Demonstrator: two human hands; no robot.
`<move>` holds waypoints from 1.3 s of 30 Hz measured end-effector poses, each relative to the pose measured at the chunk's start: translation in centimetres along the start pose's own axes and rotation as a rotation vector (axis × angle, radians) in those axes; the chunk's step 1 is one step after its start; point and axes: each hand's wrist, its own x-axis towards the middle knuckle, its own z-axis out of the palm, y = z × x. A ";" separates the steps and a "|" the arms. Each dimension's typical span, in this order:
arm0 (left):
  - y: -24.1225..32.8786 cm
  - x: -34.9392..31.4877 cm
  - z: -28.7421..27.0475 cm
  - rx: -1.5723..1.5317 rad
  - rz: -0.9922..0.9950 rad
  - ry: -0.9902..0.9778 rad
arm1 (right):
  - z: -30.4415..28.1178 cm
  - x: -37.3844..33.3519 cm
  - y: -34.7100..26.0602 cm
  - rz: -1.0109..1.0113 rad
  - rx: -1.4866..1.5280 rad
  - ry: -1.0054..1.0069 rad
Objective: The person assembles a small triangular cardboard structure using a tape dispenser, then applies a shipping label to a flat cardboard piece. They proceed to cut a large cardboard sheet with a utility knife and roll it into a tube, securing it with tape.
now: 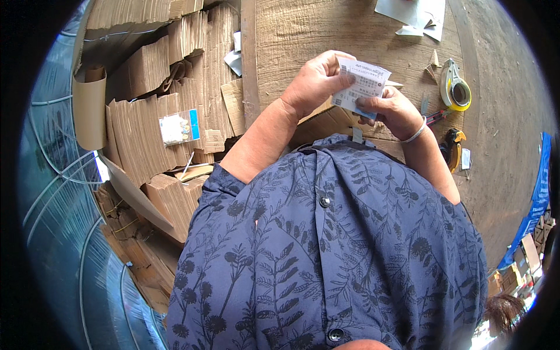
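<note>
Between my two hands is a small white printed packet (368,84) with a blue strip along its lower edge. My left hand (318,79) pinches its left side, thumb on top. From the right, my right hand (395,112) grips its lower right corner, thumb laid over the print. The packet is held above a wooden table (303,29); its underside and the fingers beneath are mostly hidden. Cardboard (326,123) lies below my hands, close to my body.
A tape dispenser (455,90) and a yellow-black tool (453,149) lie on the right. White paper sheets (408,14) are at the far side. Stacked cardboard (140,128) fills the left, with a clear packet (179,128) on top. A blue sheet (534,204) hangs at far right.
</note>
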 end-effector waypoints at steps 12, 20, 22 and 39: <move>0.9 0.4 0.2 -0.001 -0.064 0.034 | -0.8 -0.3 0.3 -0.006 0.063 -0.032; 1.0 -1.9 2.3 -0.083 -0.184 0.199 | -0.8 -0.1 0.7 -0.171 0.398 0.196; 0.8 -2.4 3.2 -0.059 -0.240 0.172 | -0.4 -0.1 0.7 -0.201 0.384 0.242; 0.0 -1.5 3.8 -0.115 -0.213 0.209 | 0.9 0.0 0.8 -0.275 0.260 0.401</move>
